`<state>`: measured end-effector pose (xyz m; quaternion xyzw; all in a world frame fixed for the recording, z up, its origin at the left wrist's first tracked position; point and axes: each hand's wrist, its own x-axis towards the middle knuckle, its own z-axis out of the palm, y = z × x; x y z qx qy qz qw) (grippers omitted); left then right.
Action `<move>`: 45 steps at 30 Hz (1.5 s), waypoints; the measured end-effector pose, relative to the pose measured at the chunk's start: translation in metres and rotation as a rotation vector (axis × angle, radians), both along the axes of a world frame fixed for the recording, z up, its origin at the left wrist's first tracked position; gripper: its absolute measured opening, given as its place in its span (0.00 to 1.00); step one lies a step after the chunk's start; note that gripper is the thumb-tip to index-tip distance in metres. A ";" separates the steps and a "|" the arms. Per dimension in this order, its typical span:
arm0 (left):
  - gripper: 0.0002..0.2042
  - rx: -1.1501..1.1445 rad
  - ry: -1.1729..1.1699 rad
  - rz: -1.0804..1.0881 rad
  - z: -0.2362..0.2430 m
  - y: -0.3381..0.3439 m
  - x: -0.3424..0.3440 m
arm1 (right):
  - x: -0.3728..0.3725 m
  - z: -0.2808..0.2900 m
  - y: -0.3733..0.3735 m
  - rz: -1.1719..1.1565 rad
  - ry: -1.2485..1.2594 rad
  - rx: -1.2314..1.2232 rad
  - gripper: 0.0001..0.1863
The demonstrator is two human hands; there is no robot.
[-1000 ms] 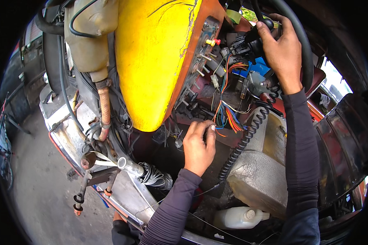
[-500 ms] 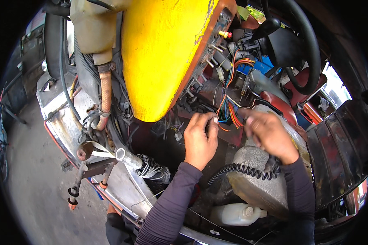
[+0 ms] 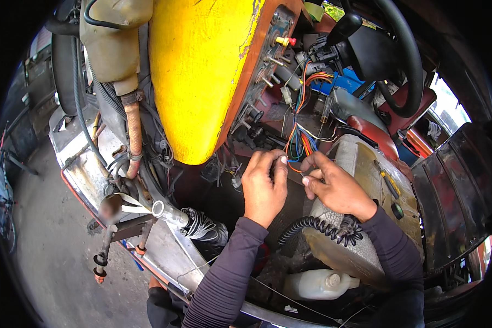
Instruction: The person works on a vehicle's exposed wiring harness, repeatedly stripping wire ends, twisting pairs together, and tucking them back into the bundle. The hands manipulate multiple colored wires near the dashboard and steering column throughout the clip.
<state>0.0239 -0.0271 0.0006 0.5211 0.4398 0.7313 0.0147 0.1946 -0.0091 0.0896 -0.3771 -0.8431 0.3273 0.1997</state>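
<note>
A bundle of colored wires (image 3: pixel 299 141), mostly orange and blue with a white one, hangs down from below the steering column. My left hand (image 3: pixel 265 186) is closed in a pinch at the lower end of the bundle, with a thin wire at its thumb and fingertip. Just to the right, my right hand (image 3: pixel 336 186) has its fingers curled together beside the same wire ends. Whatever lies between its fingertips is too small to make out. A short orange wire (image 3: pixel 294 168) shows between the two hands.
A yellow panel (image 3: pixel 197 76) stands ahead, with a black steering wheel (image 3: pixel 415 54) at upper right. Yellow-handled pliers (image 3: pixel 390 183) and a roll of black tape (image 3: pixel 397 210) lie on the grey engine cover (image 3: pixel 361 164). A coiled black cord (image 3: pixel 322 224) and white jug (image 3: pixel 317 285) are nearer.
My right hand has come left and down to the wire ends, beside my left hand, uncovering the pliers and tape. The left hand keeps its pinch. The view has shifted slightly.
</note>
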 end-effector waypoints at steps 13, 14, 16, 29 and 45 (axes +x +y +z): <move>0.05 -0.001 -0.004 0.012 0.001 -0.002 0.001 | 0.000 -0.009 0.007 0.026 0.142 -0.022 0.06; 0.05 -0.003 -0.014 0.006 0.000 -0.002 0.001 | 0.000 -0.008 0.006 0.019 0.133 -0.015 0.06; 0.05 -0.024 -0.037 -0.022 0.001 -0.003 0.001 | 0.000 -0.007 0.006 0.005 0.115 -0.001 0.05; 0.07 -0.141 -0.422 -0.292 -0.002 -0.005 0.022 | -0.013 -0.013 -0.016 -0.107 0.294 -0.225 0.05; 0.10 -0.156 -0.592 -0.452 -0.002 -0.011 0.026 | -0.016 -0.037 -0.024 -0.087 0.459 -0.046 0.09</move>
